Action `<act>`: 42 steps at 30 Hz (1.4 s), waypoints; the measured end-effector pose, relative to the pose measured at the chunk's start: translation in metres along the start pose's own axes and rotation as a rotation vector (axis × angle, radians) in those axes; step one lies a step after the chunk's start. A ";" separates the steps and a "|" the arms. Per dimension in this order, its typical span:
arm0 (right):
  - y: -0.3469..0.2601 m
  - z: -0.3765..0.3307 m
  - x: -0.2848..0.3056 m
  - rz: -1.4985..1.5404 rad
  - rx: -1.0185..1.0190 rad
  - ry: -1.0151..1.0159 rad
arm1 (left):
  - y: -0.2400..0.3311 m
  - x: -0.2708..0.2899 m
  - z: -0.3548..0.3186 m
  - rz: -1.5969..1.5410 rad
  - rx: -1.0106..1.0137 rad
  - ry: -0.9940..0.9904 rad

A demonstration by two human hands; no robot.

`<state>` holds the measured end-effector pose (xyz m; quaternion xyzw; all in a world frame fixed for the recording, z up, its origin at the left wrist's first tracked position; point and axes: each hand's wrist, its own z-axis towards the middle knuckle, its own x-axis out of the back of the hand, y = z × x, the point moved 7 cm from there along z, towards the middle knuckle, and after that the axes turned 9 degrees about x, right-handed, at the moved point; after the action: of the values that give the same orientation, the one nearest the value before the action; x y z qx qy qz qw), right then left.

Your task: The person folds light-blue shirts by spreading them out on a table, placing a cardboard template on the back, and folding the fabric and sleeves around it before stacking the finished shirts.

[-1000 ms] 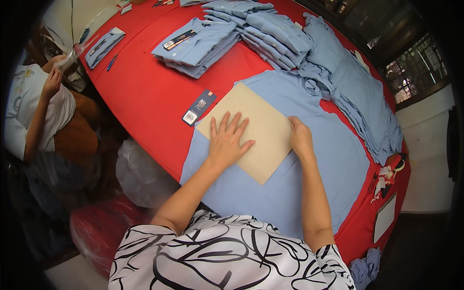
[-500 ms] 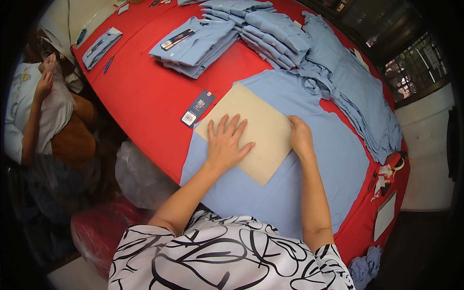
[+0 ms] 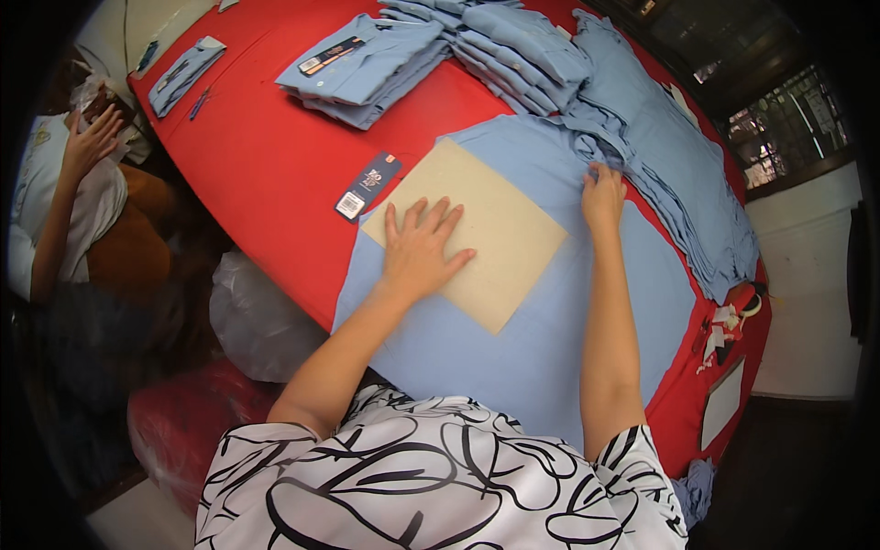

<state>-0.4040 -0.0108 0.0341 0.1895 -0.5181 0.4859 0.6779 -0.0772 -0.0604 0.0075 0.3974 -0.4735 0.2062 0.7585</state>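
Note:
A light blue shirt (image 3: 522, 357) lies spread over the red table in front of me, and a square beige cardboard sheet (image 3: 500, 225) rests on it. My left hand (image 3: 417, 252) presses flat on the cardboard's left part, fingers spread. Beyond the cardboard's right corner, my right hand (image 3: 604, 194) is at the shirt's upper right, beside its bunched collar area (image 3: 596, 142). Its fingers are curled together on the cloth, and their tips are partly hidden. A dark blue swing tag (image 3: 367, 186) lies just left of the cardboard.
Folded blue shirts (image 3: 367, 69) are stacked at the back, with more shirts (image 3: 655, 137) heaped along the right. Tape and scraps (image 3: 729, 321) sit at the right edge. Plastic bags (image 3: 261, 316) stand left of the red table (image 3: 266, 174). Another person (image 3: 82, 192) is at far left.
My right hand has let go of the cardboard's right edge and moved up and away to the shirt's upper right. My left hand stays flat on the cardboard.

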 end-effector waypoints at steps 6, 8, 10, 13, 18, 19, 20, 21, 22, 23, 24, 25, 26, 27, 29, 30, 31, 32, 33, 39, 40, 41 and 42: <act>0.050 0.039 -0.031 0.172 -0.239 -0.073 | -0.012 0.010 0.012 -0.132 -0.088 -0.152; 0.059 0.045 -0.033 0.278 -0.244 -0.018 | -0.010 0.015 0.013 -0.043 -0.127 -0.014; 0.039 0.042 -0.032 0.123 -0.199 -0.001 | -0.016 0.012 0.008 -0.011 -0.119 0.045; 0.028 0.038 -0.032 0.047 -0.149 -0.031 | -0.022 0.009 0.006 -0.048 -0.104 0.035; 0.047 0.044 -0.029 0.120 -0.085 -0.074 | -0.015 0.007 0.011 -0.059 -0.109 0.021; 0.046 0.046 -0.024 0.143 -0.078 -0.054 | -0.014 0.007 0.011 -0.058 -0.107 0.017; 0.047 0.046 -0.017 0.164 -0.074 -0.032 | -0.013 0.006 0.012 -0.060 -0.110 0.011; 0.029 0.044 -0.005 0.197 -0.011 -0.025 | -0.014 0.005 0.013 -0.056 -0.104 0.005; -0.008 0.037 0.014 0.236 0.055 -0.024 | -0.016 0.005 0.011 -0.053 -0.097 0.006; -0.044 0.026 0.040 0.270 0.118 -0.020 | -0.018 0.005 0.010 -0.053 -0.095 0.006; -0.080 0.007 0.054 0.383 0.226 -0.250 | -0.019 0.005 0.009 -0.055 -0.097 0.008; -0.114 -0.018 0.073 0.493 0.332 -0.480 | -0.018 0.006 0.010 -0.050 -0.089 -0.020; -0.156 -0.045 0.102 0.594 0.584 -0.630 | -0.018 0.008 0.009 -0.041 -0.079 -0.050; -0.185 -0.065 0.120 0.832 0.658 -0.740 | -0.022 0.009 0.006 -0.028 -0.064 -0.081; -0.187 -0.060 0.126 0.944 0.534 -0.574 | -0.047 -0.006 0.003 -0.155 0.016 -0.003; -0.172 -0.051 0.111 0.864 0.454 -0.405 | -0.054 -0.013 0.005 -0.224 0.048 0.038; -0.160 -0.045 0.088 0.757 0.382 -0.290 | -0.052 -0.018 0.008 -0.173 0.066 0.019; -0.146 -0.046 0.061 0.652 0.309 -0.177 | -0.050 -0.022 0.010 -0.118 0.084 0.001; -0.135 -0.061 0.019 0.547 0.355 -0.175 | -0.047 -0.025 0.015 -0.065 0.094 -0.016; -0.177 -0.129 -0.022 0.256 0.662 -0.246 | -0.040 -0.033 0.018 0.520 -0.085 0.221; -0.167 -0.126 -0.011 0.482 0.501 -0.350 | -0.034 -0.020 0.018 0.323 -0.038 0.180; -0.151 -0.124 0.004 0.706 0.330 -0.443 | -0.033 -0.010 0.014 0.167 -0.051 0.184; -0.131 -0.126 0.017 0.919 0.150 -0.524 | -0.028 -0.007 0.014 0.213 -0.095 0.175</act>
<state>-0.2270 0.0333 0.0326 0.1059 -0.6634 0.7049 0.2276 -0.0686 -0.0881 -0.0070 0.2892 -0.4543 0.2969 0.7886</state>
